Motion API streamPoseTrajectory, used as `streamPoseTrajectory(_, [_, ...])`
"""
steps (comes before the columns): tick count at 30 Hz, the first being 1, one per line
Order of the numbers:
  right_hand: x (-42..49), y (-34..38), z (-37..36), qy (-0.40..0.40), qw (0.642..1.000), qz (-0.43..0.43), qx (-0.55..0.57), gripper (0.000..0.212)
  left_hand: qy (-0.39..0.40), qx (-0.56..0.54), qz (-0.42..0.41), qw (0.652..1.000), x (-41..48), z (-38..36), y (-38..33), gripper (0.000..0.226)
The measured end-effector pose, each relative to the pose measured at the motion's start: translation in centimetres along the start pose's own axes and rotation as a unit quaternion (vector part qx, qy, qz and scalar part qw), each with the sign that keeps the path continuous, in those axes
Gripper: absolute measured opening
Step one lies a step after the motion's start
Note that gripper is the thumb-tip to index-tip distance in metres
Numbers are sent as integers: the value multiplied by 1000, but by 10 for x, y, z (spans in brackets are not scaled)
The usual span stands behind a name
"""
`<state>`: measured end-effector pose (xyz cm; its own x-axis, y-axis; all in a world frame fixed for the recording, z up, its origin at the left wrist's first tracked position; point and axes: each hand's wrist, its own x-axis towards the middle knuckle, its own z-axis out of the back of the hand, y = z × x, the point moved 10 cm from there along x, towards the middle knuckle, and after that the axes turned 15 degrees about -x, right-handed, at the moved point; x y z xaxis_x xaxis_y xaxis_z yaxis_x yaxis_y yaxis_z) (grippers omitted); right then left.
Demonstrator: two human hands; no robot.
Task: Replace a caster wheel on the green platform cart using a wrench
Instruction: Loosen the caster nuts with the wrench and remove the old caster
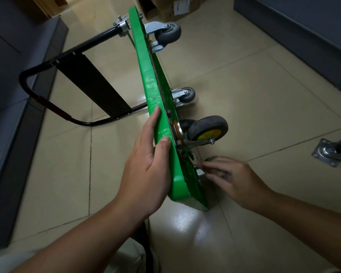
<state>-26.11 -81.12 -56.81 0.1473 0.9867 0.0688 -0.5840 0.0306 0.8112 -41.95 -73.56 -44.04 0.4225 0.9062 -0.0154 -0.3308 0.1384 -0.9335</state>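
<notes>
The green platform cart (152, 79) stands on its long edge on the tiled floor, underside facing right. My left hand (148, 164) grips its upper edge near the close end, thumb on top. My right hand (230, 178) reaches to the underside at the near corner, fingertips pinched at a small metal fitting (200, 172); motion blur hides what they hold. A black caster with a yellow hub (209, 129) is mounted just above that spot. Two grey casters (168, 32) (187, 94) sit farther along. A loose caster with a mounting plate (333, 151) lies on the floor at right. No wrench is visible.
The cart's black folding handle (53, 89) lies on the floor to the left. Dark cabinets (14, 115) line the left side, another dark unit (303, 36) the right. Cardboard boxes (173, 6) stand at the far end.
</notes>
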Motion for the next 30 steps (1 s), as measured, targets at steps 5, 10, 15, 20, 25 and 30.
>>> streamPoseTrajectory(5, [-28,7,19,7,986,-102,129,49,11,-4,5,1000,0,-2,1,59])
streamPoseTrajectory(10, [-35,80,54,53,949,-131,283,44,7,-6,7,1000,0,-2,0,59])
streamPoseTrajectory(15, [-31,98,75,37,927,-229,295,28,1,-4,5,1000,0,-2,-2,61])
streamPoseTrajectory(20, [-30,105,68,89,906,-282,304,20,-1,-5,7,1000,-1,-2,-2,60])
streamPoseTrajectory(25, [-21,105,60,101,905,-291,294,15,-4,-2,8,1000,-1,-2,-2,60])
streamPoseTrajectory(30, [-14,107,54,103,909,-282,288,28,-8,7,6,1000,-1,-1,-1,61])
